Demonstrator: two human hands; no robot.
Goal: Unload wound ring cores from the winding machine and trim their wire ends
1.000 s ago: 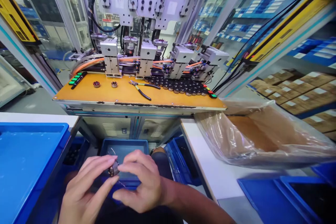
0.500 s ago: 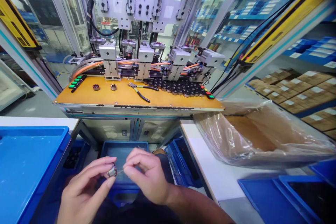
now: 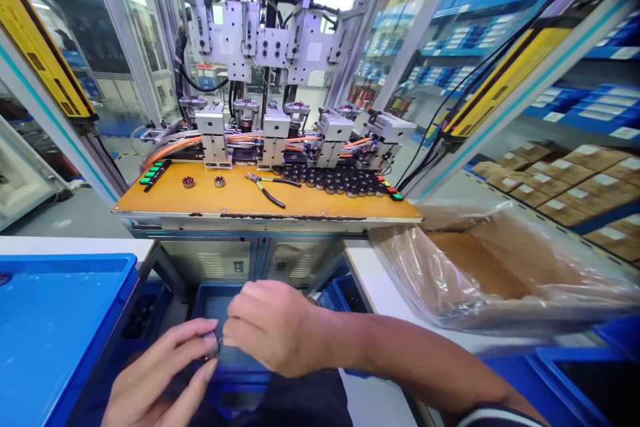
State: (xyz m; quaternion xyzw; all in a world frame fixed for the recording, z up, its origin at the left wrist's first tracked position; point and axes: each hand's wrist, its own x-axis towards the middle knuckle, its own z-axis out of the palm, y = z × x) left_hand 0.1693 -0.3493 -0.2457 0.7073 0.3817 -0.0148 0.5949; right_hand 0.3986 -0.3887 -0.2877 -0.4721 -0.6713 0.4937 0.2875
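The small metal part [image 3: 213, 347] is mostly covered by the fingertips of the left hand [image 3: 160, 373] and the right hand [image 3: 273, 327], so its shape cannot be made out. The left hand's wrist is cut off by the bottom edge. The floor of the blue bin [image 3: 210, 300] is hidden behind both hands. The dark round parts [image 3: 340, 181] on the orange bench [image 3: 240, 200] are too small to be identified. The cardboard box [image 3: 480, 260] is veiled by its plastic liner [image 3: 415, 267].
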